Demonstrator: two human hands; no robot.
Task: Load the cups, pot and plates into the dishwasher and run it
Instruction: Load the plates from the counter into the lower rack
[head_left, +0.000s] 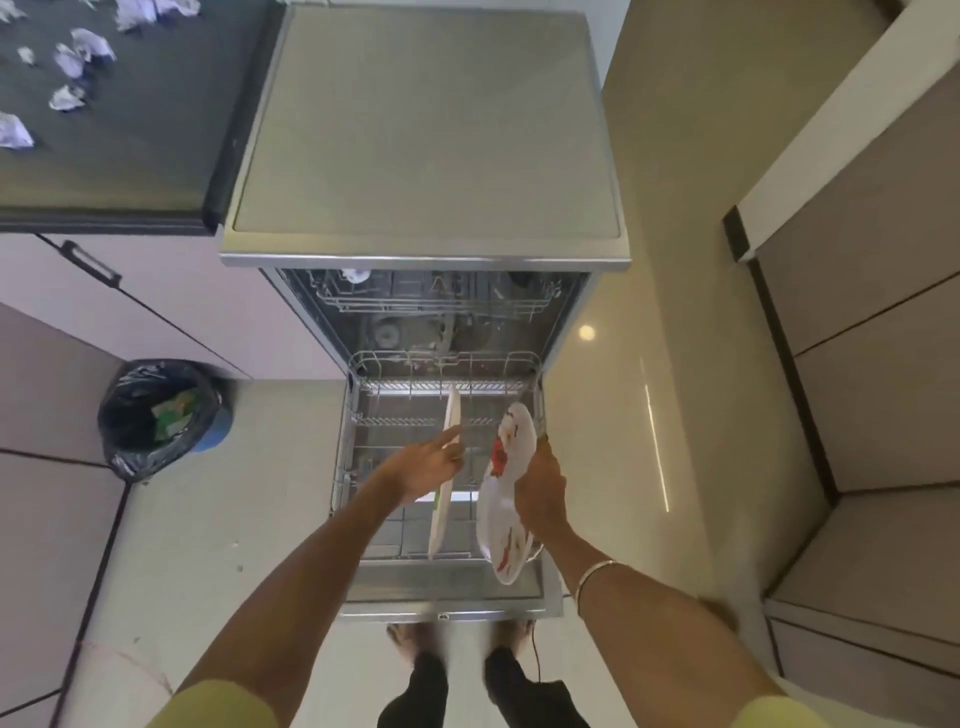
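Gripped at its edge by the right hand (540, 493), a white plate with red flowers (506, 488) is held on edge over the pulled-out lower rack (363, 364), lower centre of frame, long axis running up-frame. A second plate (451, 415), edge-on in the rack, is touched by the left hand's (423, 467) straight fingers.

Dark countertop (135, 156) up at the left has a bunch of crumpled paper scraps (78, 57) scattered toward its back edge. Down on the tiled floor (218, 519) there's a bin with a black bag (161, 415) against the lilac cabinets (171, 306).
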